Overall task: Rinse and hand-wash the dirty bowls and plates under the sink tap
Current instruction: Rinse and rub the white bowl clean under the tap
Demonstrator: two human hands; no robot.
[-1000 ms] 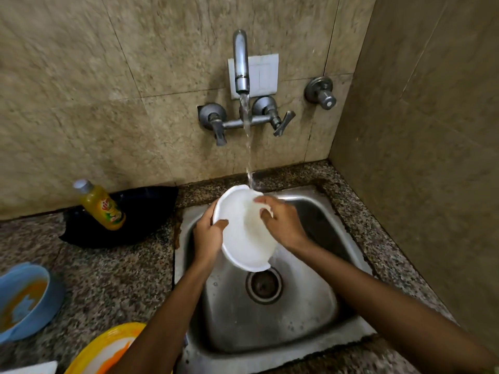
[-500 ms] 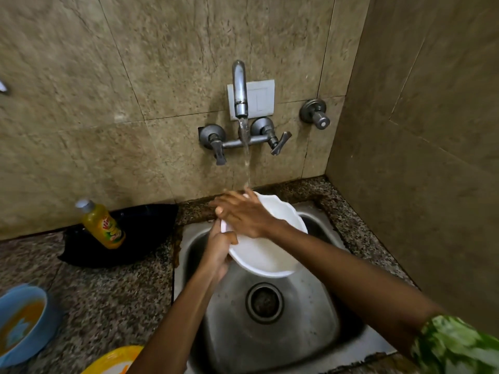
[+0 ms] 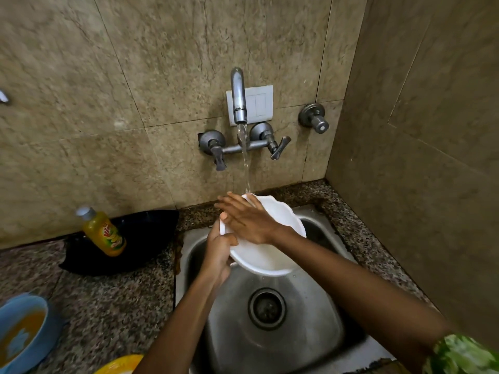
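tan tiled corner, steel sink (image 3: 318, 344) set in speckled granite. over the sink, under the tap (image 3: 239, 98), a white scalloped bowl (image 3: 280, 225): left hand (image 3: 219, 255) grips its rim, right hand (image 3: 248, 220) rubs flat-fingered inside. looks light, stiff, wet-slippery; the rim seems the safest hold.

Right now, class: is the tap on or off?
On. A stream of water falls from the tap onto the far rim of the white bowl held over the sink.
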